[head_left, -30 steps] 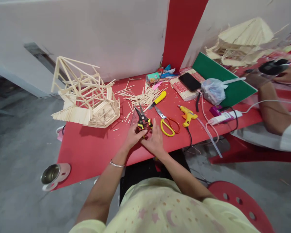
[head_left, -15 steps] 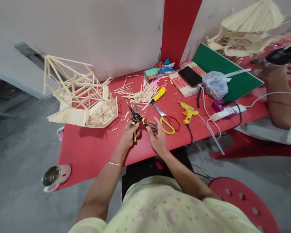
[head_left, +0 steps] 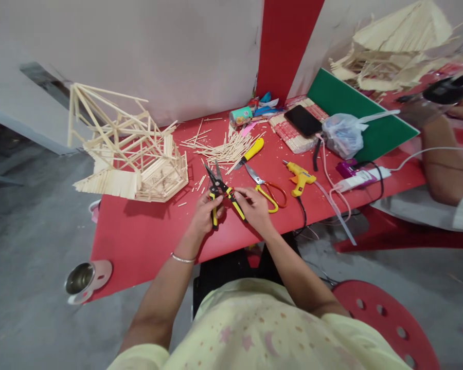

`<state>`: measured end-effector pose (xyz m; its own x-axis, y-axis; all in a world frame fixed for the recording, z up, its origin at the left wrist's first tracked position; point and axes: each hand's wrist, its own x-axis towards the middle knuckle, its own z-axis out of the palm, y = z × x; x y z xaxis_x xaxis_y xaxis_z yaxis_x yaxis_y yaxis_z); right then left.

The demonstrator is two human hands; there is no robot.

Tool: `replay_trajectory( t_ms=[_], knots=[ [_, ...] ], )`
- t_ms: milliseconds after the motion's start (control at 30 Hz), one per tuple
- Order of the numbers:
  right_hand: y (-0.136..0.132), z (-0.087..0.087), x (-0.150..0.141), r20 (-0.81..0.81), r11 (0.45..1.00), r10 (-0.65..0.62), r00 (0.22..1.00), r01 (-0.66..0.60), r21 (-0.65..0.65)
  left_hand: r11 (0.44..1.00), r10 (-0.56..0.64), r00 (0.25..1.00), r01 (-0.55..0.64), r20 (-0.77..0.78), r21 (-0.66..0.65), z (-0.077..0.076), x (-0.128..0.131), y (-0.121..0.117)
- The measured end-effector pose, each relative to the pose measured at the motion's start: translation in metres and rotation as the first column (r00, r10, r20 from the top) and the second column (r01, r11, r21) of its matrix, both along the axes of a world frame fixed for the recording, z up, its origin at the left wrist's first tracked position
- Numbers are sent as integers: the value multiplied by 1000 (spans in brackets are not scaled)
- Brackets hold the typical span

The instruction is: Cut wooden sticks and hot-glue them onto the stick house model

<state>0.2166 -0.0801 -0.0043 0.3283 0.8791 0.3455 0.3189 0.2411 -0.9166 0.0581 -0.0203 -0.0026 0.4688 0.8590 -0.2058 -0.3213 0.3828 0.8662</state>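
Observation:
Black-and-yellow pruning shears (head_left: 218,184) are held over the near edge of the red table (head_left: 139,231), blades spread and pointing away from me. My left hand (head_left: 205,210) is closed around the left handle. On the other handle, my right hand (head_left: 253,206) pinches near the pivot with thumb and fingers. Just beyond the blades lies a loose pile of thin wooden sticks (head_left: 227,150). A yellow-handled knife (head_left: 252,150) rests by the pile. Scissors (head_left: 270,195) with red and yellow loops lie beside my right hand, partly covered by it.
A stick-built model (head_left: 139,159) stands at the left. A yellow glue gun (head_left: 301,178), phone (head_left: 303,121), plastic bag (head_left: 343,134), green board (head_left: 364,115) and power strip (head_left: 364,180) occupy the right. A mug (head_left: 88,280) sits at the left corner. Another person's arm (head_left: 442,159) is at far right.
My right hand has shifted slightly right and turned, now gripping the right handle, more of which shows. My left hand keeps its hold on the shears.

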Motion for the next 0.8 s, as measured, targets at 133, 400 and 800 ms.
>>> replay_trajectory(
  t_ms=[133,400,800],
  knots=[
    [2,-8,1,-12,998,-38,999,37,-58,999,-33,999,32,22,26,-3,-2,0],
    [-6,-17,-7,29,992,-92,995,94,-86,1000,0,995,2,98,-12,-8,-2,3],
    [-21,-15,-33,489,942,134,862,42,-333,999,-35,988,29,150,44,0,-4,-1]
  ],
)
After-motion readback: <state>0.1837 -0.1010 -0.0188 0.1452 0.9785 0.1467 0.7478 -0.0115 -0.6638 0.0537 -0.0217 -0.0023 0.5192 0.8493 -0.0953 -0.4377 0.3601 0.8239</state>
